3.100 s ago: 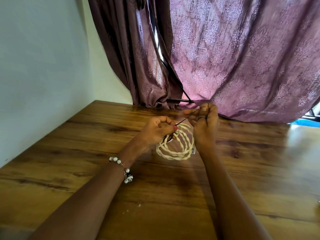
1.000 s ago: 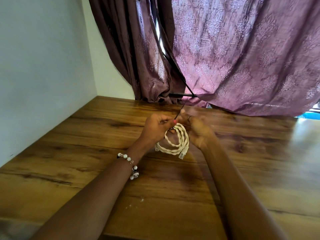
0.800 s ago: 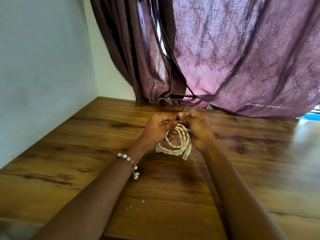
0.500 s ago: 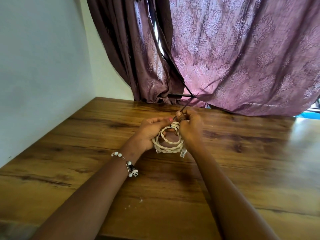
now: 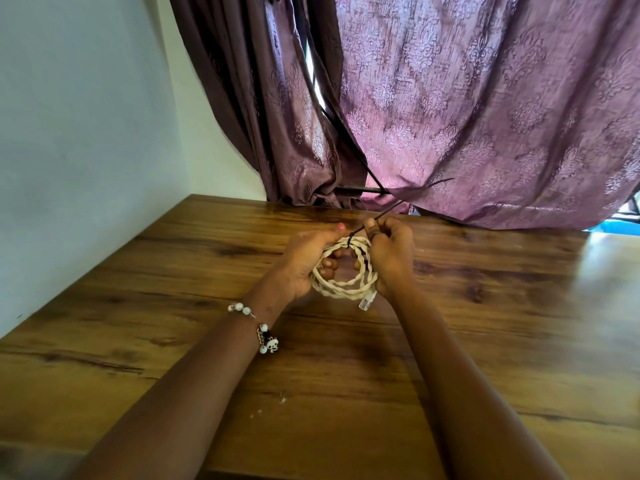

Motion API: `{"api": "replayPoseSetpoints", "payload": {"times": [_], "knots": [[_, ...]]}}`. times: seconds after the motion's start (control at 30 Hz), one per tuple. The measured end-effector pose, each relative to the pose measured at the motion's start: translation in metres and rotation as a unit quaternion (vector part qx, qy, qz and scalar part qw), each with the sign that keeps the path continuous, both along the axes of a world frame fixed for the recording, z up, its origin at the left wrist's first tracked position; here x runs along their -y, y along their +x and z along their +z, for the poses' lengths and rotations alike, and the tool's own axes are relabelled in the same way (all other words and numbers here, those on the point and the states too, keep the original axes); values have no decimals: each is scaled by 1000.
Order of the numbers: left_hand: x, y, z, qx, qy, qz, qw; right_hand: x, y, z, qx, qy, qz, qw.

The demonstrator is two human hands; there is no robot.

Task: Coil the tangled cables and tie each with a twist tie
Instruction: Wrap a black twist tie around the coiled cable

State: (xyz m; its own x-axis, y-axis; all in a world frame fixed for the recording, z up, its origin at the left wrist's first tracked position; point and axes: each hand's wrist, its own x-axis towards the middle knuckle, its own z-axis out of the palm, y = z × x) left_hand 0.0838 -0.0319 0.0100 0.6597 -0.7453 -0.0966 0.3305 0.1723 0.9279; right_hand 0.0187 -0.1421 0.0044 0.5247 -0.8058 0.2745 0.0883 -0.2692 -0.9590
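Arms reach out over the table (image 5: 519, 306), toward its far edge. Left hand (image 5: 304, 261) curls around the coil (image 5: 343, 285), fingers poking through its middle. Right hand (image 5: 391, 251) holds the coil's other side and pinches the dark tie (image 5: 381, 214) at the top. The tie should be pulled snug and twisted tight while the loops stay pressed together, or they may spring apart. No boxes or bins show. Behind hangs a curtain (image 5: 485, 116).

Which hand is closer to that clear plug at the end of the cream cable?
The right hand. Its heel sits just above the plug, beside the coiled cable. The left hand holds the coil's far side, across the loop from the plug.
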Motion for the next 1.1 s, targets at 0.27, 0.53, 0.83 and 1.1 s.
{"api": "replayPoseSetpoints", "payload": {"times": [0.27,0.53,0.83,1.1], "knots": [[2,-6,-3,173,50,51,982,7,-8,5,18,-43,5,999],[0,-4,-7,202,10,148,968,-5,-12,10,74,7,152,986],[0,-6,-3,266,23,76,961,-3,-17,19,197,197,157,947],[10,-18,-1,319,19,43,947,0,-20,36,223,184,72,955]]}}
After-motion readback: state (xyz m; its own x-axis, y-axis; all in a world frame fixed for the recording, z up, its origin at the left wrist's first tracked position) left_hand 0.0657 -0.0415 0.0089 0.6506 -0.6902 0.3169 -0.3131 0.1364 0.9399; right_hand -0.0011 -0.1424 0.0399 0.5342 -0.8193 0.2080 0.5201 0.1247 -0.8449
